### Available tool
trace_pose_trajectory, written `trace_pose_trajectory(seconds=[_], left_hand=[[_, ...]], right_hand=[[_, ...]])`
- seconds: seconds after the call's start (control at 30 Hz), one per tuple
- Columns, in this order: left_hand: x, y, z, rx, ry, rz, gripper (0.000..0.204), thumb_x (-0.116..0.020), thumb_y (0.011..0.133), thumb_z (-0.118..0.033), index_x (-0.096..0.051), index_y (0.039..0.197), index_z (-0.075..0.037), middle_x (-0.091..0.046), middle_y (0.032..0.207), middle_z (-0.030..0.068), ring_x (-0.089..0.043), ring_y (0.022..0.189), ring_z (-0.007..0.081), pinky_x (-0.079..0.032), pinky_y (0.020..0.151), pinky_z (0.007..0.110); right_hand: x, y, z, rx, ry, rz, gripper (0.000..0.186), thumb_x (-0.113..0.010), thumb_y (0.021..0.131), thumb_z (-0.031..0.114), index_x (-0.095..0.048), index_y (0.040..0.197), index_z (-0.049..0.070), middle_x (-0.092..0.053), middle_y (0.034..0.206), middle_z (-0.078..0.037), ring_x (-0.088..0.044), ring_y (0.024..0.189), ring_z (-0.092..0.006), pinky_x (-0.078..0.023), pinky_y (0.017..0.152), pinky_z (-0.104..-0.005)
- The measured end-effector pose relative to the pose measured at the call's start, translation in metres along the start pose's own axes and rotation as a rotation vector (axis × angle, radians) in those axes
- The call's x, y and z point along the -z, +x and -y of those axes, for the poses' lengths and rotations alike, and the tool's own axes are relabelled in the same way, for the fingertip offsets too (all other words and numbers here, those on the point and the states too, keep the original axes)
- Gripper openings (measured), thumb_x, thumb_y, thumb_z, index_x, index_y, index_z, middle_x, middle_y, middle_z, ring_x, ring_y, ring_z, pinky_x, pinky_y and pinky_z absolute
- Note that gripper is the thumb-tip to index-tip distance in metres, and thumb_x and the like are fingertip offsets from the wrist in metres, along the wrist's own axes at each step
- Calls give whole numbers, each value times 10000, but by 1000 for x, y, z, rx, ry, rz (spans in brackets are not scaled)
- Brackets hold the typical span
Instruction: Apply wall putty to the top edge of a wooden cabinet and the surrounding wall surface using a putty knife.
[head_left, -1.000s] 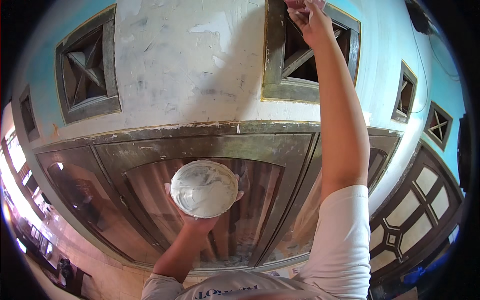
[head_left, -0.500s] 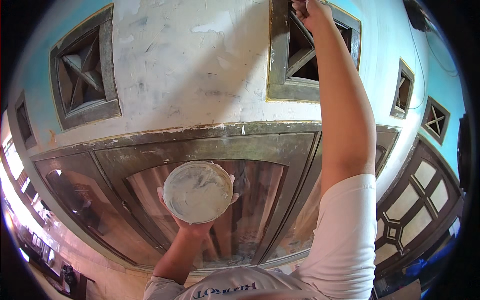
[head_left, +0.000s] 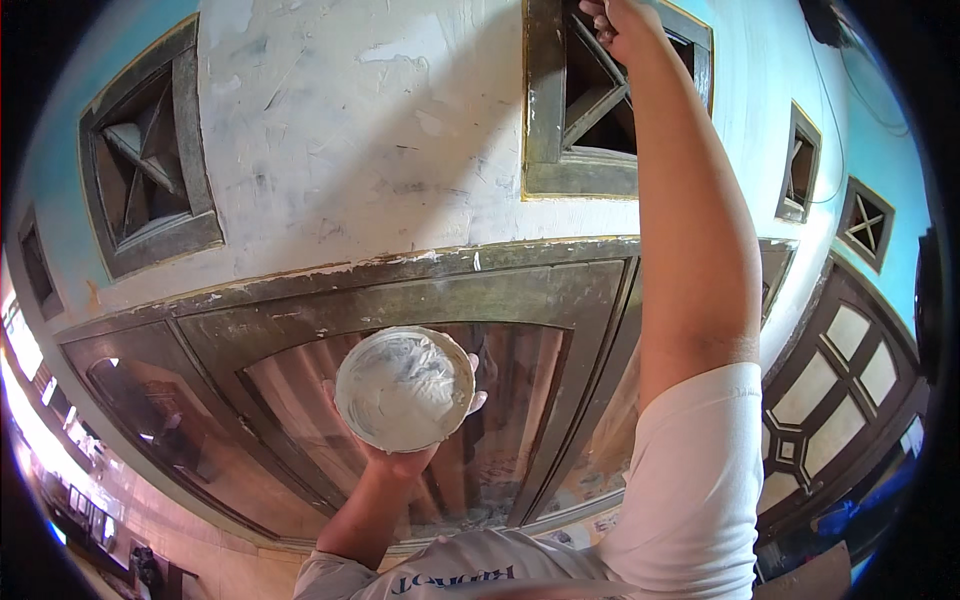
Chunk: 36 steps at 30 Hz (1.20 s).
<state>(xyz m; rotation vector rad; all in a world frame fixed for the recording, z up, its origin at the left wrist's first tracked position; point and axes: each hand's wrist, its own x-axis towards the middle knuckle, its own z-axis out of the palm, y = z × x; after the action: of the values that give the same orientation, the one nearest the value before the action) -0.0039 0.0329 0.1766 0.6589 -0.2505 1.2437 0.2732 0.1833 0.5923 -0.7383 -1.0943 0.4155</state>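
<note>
My left hand (head_left: 400, 455) cups a round white bowl (head_left: 404, 388) of white paste from below, held in front of the glass window. My right hand (head_left: 618, 22) is raised high at the top edge of the picture, fingers closed at the upper frame of a square wooden vent opening (head_left: 590, 105) in the wall. Whatever it holds is hidden by the fingers and the picture's edge. My right arm runs straight up along the right side of that vent.
A patchy white plastered wall (head_left: 370, 130) lies between two grey-framed vent openings, the other (head_left: 150, 170) at the left. Below is a wide wood-framed glass window (head_left: 300, 400). Smaller vents (head_left: 800, 165) and a panelled door (head_left: 850, 380) are at the right.
My right hand has shifted slightly up and right at the vent's top. The bowl has drifted a little left and down. The view has tilted slightly.
</note>
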Motion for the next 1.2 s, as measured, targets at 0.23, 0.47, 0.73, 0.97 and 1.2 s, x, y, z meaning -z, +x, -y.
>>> trace_pose_trajectory(seconds=[0.23, 0.47, 0.73, 0.97, 1.2], left_hand=[[2, -1, 5, 42, -32, 18, 1013, -449, 762, -890, -390, 1500, -198, -374, 1542, 142, -298, 1410, 504, -240, 1088, 753], [4, -16, -8, -45, 40, -60, 989, -430, 769, -890, -391, 1499, -225, -397, 1528, 127, -370, 1375, 485, -273, 1060, 767], [0, -17, -8, -52, -3, -69, 966, -421, 780, -885, -373, 1514, -260, -376, 1552, 76, -374, 1369, 495, -269, 1045, 785], [-3, -27, -18, -130, -76, -75, 969, -421, 774, -889, -360, 1522, -276, -355, 1566, 99, -358, 1376, 509, -273, 1048, 776], [4, -25, -15, -97, 77, -67, 1016, -390, 764, -912, -359, 1519, -233, -357, 1555, 135, -365, 1374, 505, -282, 1059, 759]], right_hand=[[62, 34, -46, 120, 309, 843, 303, -628, 978, 356, -671, 884, 71, -611, 674, -18, -506, 551, -130, -373, 451, -282], [33, -18, -57, 165, 266, 239, 372, -710, 928, 374, -564, 1125, 94, -645, 922, -22, -580, 626, -139, -393, 514, -259], [78, -4, -9, 467, 208, -80, 282, -637, 973, 290, -539, 1137, 82, -668, 1029, -65, -667, 810, -178, -520, 600, -320], [40, -43, 45, 875, 106, -96, 177, -543, 1008, 157, -653, 985, 21, -644, 765, -77, -627, 674, -195, -529, 557, -360], [26, -21, 42, 1468, -876, -409, 226, -624, 911, 85, -692, 1125, 57, -714, 951, -145, -660, 855, -306, -530, 779, -429]])
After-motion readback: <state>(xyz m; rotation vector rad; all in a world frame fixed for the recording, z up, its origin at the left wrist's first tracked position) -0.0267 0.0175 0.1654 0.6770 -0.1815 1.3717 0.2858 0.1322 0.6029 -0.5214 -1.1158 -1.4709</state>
